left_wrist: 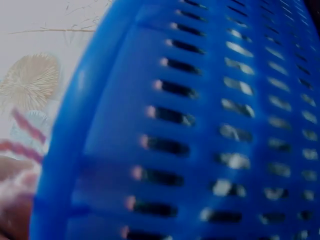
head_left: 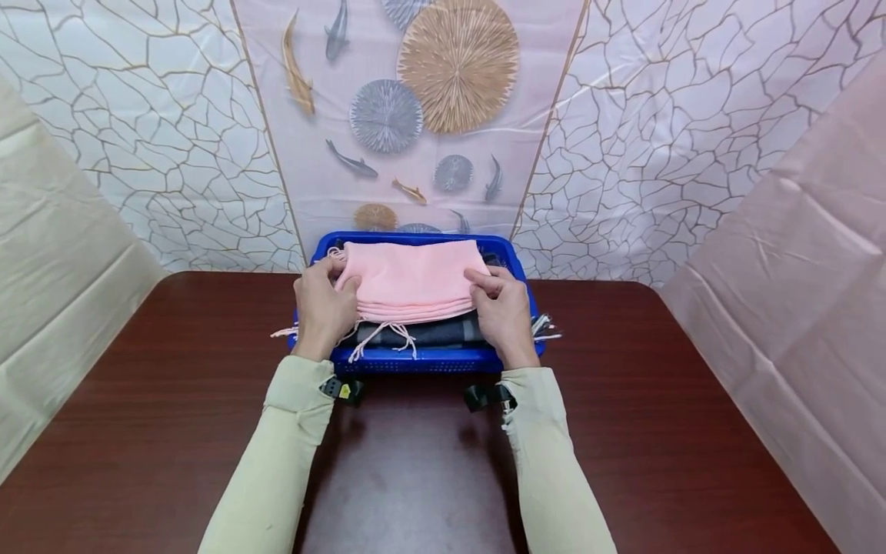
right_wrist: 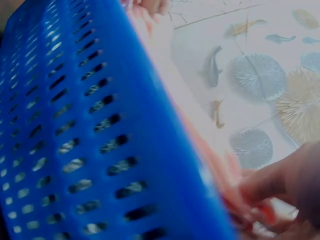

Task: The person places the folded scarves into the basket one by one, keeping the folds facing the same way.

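A folded pink scarf point(head_left: 415, 277) with stringy fringe lies over the blue basket point(head_left: 429, 356) in the head view. My left hand point(head_left: 324, 304) grips its left end, thumb on top. On the opposite end, my right hand point(head_left: 501, 308) pinches the scarf between thumb and fingers. Beneath it, a dark checked cloth point(head_left: 436, 333) shows inside the basket. In the right wrist view, the right hand point(right_wrist: 272, 185) holds pink fabric just beyond the basket's rim. Slotted basket wall fills most of the left wrist view, with part of the left hand point(left_wrist: 17, 200) at the edge.
The basket stands toward the back of a dark red-brown table point(head_left: 415, 462). Behind it hangs a patterned backdrop point(head_left: 415, 177) with fish and round shapes. Pale cloth walls point(head_left: 796, 308) flank the table. White fringe point(head_left: 545, 327) sticks out over the basket's right side.
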`<control>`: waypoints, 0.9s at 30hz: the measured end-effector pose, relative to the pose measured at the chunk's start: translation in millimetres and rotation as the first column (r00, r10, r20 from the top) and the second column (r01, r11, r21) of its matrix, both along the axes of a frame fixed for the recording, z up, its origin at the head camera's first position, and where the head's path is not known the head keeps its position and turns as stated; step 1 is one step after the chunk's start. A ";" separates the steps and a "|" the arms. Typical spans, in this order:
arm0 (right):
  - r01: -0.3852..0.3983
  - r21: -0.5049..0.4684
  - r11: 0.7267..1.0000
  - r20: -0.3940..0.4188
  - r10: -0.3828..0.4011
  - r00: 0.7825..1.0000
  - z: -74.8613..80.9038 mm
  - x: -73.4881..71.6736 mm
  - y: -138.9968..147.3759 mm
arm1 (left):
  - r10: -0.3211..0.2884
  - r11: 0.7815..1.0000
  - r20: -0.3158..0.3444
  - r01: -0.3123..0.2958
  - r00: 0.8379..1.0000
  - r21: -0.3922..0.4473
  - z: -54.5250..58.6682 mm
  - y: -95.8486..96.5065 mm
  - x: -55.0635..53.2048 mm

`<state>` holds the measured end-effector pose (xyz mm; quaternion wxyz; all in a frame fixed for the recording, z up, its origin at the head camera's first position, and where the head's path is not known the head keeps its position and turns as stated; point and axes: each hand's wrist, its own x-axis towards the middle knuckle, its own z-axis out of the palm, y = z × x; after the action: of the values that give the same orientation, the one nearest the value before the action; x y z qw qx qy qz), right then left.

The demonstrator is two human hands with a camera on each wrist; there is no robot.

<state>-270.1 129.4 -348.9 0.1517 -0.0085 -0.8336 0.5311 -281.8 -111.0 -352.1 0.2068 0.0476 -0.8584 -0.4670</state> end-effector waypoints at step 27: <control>-0.060 0.328 0.943 0.341 -0.059 0.938 15.5 13.7 11.9 | -0.100 0.900 0.342 0.231 0.935 -0.370 3.4 -3.8 12.4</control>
<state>-256.4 141.3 -333.4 0.0020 -0.0755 -0.9250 0.3725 -269.4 -114.8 -348.7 0.0319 0.0035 -0.9588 -0.2822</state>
